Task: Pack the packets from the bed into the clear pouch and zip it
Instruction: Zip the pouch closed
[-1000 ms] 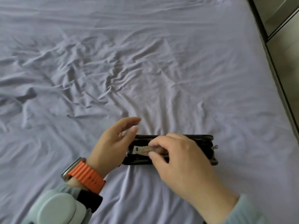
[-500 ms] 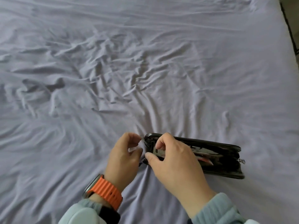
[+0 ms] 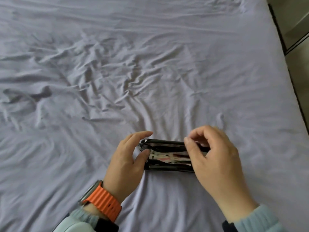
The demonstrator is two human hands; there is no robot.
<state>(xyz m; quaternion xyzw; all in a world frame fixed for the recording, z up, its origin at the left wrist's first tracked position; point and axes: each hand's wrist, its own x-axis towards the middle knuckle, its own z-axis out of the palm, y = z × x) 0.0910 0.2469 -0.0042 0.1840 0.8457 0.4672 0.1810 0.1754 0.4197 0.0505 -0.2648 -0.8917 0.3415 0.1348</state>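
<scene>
While the clear pouch (image 3: 167,156) is lying on the bed sheet (image 3: 150,72) at 6 o'clock, packets (image 3: 168,157) showing inside, the left hand (image 3: 128,158) is spreading to steady its end and the right hand (image 3: 212,158) is pinching near the zipper; zipping seems unfinished.

one view only, worn on the head, looking forward and steeply down onto a bed (image 3: 150,64) from above. wide angle, taking in wrinkled sheet from the near edge of frame to the far side, with a strip of floor (image 3: 299,52) at the upper right past the bed's right edge. close to the work: left hand (image 3: 128,161) and right hand (image 3: 214,161) low and centre, forearms entering from the bottom edge, with the pouch (image 3: 167,156) between them. facing along the bed, slightly angled so the right edge runs diagonally. no second view to share with.
</scene>
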